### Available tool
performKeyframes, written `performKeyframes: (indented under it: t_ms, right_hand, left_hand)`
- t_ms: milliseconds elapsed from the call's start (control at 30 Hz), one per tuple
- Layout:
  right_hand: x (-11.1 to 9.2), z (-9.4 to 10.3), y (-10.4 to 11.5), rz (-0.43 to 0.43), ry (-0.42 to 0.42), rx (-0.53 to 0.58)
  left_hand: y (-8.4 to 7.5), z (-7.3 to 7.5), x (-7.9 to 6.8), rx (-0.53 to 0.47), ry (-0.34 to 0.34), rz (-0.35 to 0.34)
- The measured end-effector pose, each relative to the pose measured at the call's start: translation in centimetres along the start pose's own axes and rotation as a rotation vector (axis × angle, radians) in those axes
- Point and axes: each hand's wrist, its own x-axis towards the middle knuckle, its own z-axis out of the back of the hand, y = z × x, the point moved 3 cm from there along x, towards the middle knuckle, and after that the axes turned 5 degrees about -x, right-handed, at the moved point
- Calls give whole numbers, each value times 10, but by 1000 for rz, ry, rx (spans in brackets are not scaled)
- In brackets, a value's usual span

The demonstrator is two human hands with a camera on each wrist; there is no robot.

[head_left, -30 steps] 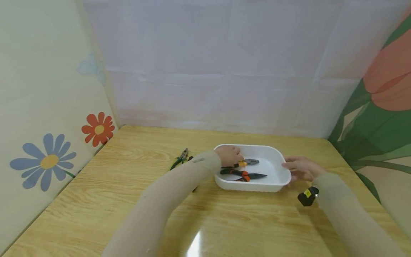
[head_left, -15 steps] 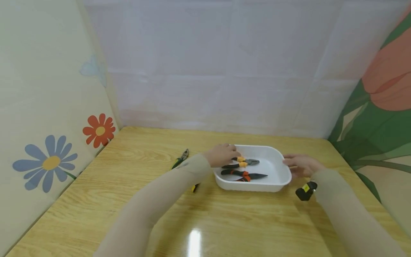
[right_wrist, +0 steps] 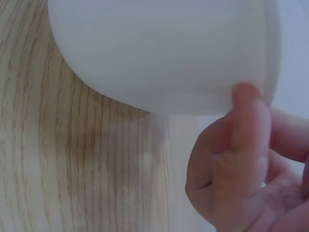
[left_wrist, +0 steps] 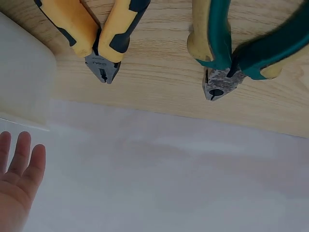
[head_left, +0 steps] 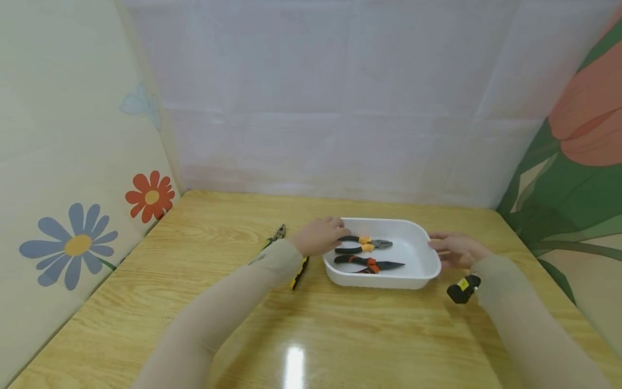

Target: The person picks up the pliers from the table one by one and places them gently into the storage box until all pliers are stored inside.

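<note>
A white plastic tray [head_left: 384, 281] stands on the wooden table. In it lie pliers with orange-and-black handles [head_left: 365, 246] and long-nose pliers with red-and-black handles [head_left: 371, 265]. My left hand [head_left: 318, 236] is at the tray's left end, fingers extended over its rim; in the left wrist view its fingers are straight and hold nothing. At the opposite end my right hand [head_left: 457, 250] pinches the tray's edge, the thumb [right_wrist: 248, 116] against the outer wall. Left of the tray lie green-and-yellow pliers [left_wrist: 222, 79] and yellow-and-black pliers [left_wrist: 104, 58], partly hidden by my left arm in the head view.
A pale cloth backdrop [head_left: 311, 108] hangs behind the table [head_left: 233, 216]. Flower-patterned panels stand on the left [head_left: 73, 162] and right [head_left: 573, 216]. A small black device with a yellow label [head_left: 463, 289] is at my right wrist.
My left hand has drawn back leftward from over the orange-handled pliers to the tray's left rim, uncovering their handles. The tray and my right hand have stayed nearly still.
</note>
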Motion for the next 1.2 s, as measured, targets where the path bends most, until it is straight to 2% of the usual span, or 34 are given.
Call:
performKeyframes:
  t_ms: [167,267,567,933,1067,1200]
  right_hand:
    - [0,0,-1,5,-1,27]
    - [0,-1,-1,9,0,39]
    - [0,-1,-2,3,-2,57]
    - [-1,-1,-2,-2,-5,31]
    - [-1,-1,-3,-5,-5,34]
    - [-1,-1,-4,-7,-6,53]
  left_hand:
    - [-2,6,-10,-58,-59,-14]
    - [-2,9,-15,-56,-93,-12]
    - [-1,9,-33,-68,-169,61]
    - [0,15,-50,-142,-67,171]
    - [0,16,-56,-137,-63,197]
    - [3,15,-61,-134,-98,207]
